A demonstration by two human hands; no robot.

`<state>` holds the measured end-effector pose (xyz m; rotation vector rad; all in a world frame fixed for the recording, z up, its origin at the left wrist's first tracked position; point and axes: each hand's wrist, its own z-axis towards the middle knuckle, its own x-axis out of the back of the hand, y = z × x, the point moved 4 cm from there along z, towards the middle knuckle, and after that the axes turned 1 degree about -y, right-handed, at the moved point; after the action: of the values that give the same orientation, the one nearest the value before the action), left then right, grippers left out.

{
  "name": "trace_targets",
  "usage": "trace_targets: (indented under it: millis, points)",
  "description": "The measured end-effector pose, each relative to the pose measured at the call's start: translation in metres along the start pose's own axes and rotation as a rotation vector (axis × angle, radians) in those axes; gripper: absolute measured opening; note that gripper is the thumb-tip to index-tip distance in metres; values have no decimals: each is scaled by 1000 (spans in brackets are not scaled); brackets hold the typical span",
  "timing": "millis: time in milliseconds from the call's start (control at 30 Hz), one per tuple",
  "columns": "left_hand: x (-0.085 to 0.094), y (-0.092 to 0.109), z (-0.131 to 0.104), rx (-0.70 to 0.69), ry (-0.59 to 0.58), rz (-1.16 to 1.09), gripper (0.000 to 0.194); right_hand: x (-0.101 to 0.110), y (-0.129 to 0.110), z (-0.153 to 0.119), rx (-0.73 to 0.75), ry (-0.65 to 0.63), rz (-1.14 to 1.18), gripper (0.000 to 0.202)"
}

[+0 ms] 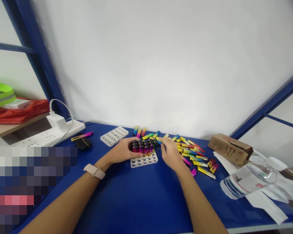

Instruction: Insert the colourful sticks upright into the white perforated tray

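Observation:
In the middle of the blue table [136, 198], a white perforated tray [144, 161] holds a block of upright lighters [143, 148] with black tops and shiny pink, purple and yellow bodies. The front rows of its holes show bare. My left hand [120, 151] is wrapped round the left side of the block, thumb along the front. On the other side, my right hand [172, 151] is closed on a shiny gold-and-blue lighter casing [159, 140], held close to the block's right edge. Its far fingers are partly hidden.
Loose shiny casings [192, 152] lie in a heap right of my right hand. A second white tray [114, 136], a black pouch [83, 143] and a power strip [39, 138] are at left. A cardboard box [230, 149] and a water bottle [250, 178] are at right.

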<state>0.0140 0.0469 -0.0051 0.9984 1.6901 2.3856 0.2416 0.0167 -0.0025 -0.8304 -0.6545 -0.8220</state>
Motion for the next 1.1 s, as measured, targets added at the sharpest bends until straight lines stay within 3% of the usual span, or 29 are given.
trace_targets:
  millis: [100, 167, 267, 400, 600, 733, 933, 1100]
  points:
    - [0, 0, 0, -1, 3, -4, 47, -11, 2, -4, 68, -191, -97, 41]
    - [0, 0, 0, -5, 13, 9, 48, -13, 0, -6, 100, -252, -127, 35]
    - [0, -1, 0, -8, 13, 20, 49, -13, -1, -5, 74, -246, -186, 21]
    - [-1, -2, 0, 3, 4, 20, 48, -14, 5, -5, 13, -226, -275, 18]
    - [0, 1, -1, 15, 6, 16, 48, -10, 16, -9, -63, -242, -211, 8]
    - [0, 1, 0, 19, 6, 1, 47, -3, 15, -5, -149, -156, -45, 16]
    - [0, 0, 0, 7, 16, 16, 42, 10, 9, 4, -257, 80, 266, 22]
    - [0, 1, -1, 13, -23, -24, 47, 17, 7, 6, -265, 247, 475, 33]
